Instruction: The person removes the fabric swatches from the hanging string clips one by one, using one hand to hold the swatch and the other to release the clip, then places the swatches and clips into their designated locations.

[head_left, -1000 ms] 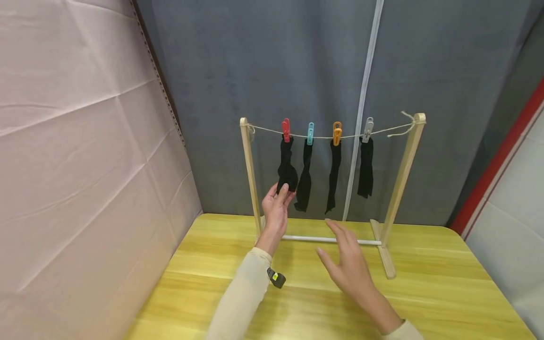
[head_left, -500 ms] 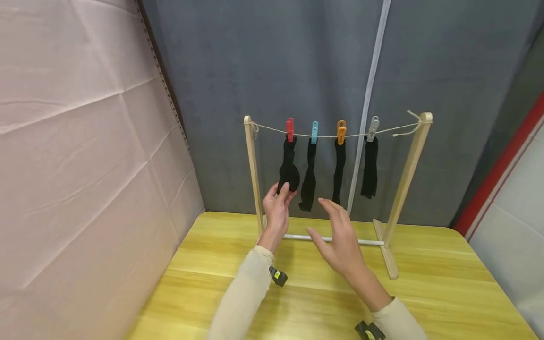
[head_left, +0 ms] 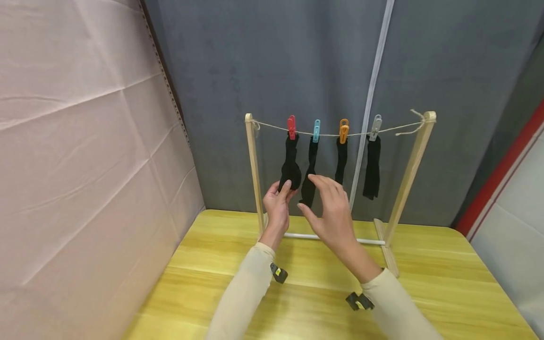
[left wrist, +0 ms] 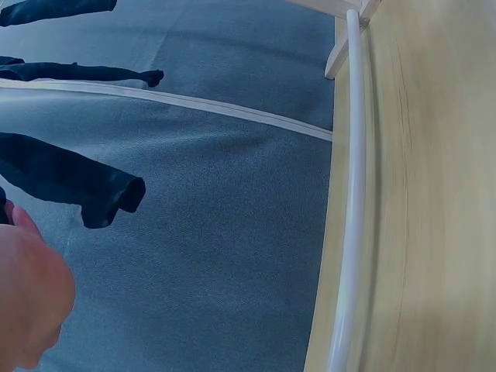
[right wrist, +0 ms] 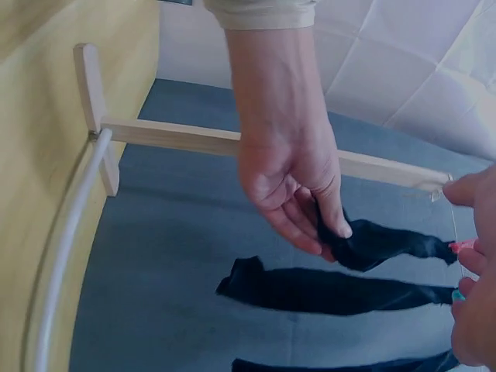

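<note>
Black socks hang by clothespins from a string line. My left hand [head_left: 277,208] pinches the lower end of the leftmost sock [head_left: 291,163], thumb on the near side; this sock bulges there and hangs from a red clothespin [head_left: 291,126]. In the right wrist view the left hand [right wrist: 288,167] has its thumb over the sock [right wrist: 387,244]. My right hand [head_left: 333,212], thumb and fingers spread apart, is in front of the second sock [head_left: 313,153], which hangs from a light blue clothespin [head_left: 316,130]. It holds nothing and partly hides the third sock [head_left: 341,160].
An orange clothespin [head_left: 344,131] and a grey clothespin [head_left: 376,127] hold the two socks to the right. The wooden frame [head_left: 410,177] with its white bottom bar [head_left: 299,235] stands on the wood-grain table [head_left: 310,293]. A grey curtain [head_left: 221,94] hangs behind.
My right hand has moved up and left, from below the third sock toward the leftmost one. The left hand keeps its pinch on the sock, and the view has shifted slightly.
</note>
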Demonstrator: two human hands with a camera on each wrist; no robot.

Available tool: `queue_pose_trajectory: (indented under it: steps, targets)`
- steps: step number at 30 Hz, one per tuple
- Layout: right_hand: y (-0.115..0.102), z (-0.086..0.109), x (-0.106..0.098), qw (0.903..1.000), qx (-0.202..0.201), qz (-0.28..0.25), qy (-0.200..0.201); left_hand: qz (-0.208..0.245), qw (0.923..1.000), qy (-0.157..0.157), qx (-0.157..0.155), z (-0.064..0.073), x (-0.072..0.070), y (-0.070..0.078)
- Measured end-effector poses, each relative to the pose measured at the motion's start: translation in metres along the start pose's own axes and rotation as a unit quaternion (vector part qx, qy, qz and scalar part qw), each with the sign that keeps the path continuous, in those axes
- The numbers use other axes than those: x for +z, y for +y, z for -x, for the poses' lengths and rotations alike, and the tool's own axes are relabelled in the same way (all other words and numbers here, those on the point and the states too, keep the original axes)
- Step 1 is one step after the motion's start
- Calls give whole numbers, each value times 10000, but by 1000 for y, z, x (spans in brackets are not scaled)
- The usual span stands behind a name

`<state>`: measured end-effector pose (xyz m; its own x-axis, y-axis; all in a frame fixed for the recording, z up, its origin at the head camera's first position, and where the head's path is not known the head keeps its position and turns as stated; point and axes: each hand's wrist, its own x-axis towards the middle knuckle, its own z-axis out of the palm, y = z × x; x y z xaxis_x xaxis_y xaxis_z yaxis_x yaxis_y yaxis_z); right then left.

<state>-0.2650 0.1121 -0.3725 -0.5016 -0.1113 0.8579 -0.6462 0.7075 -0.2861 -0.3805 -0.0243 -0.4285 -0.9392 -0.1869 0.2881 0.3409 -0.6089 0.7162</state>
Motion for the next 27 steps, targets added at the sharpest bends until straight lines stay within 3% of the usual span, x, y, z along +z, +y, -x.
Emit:
queue_pose_trajectory:
  steps: [9,17,27]
  targets:
    - [-10,-32,4,9989,-143,210,385,-16,9999,53,131,-3,0,1]
    - [-11,-64,-1,9943,-156,395,976,-14,9998,46,176,-2,1,-1]
    - [-1,-104,-5,9928,-100,929,747,84,9996,109,235,-4,1,-3]
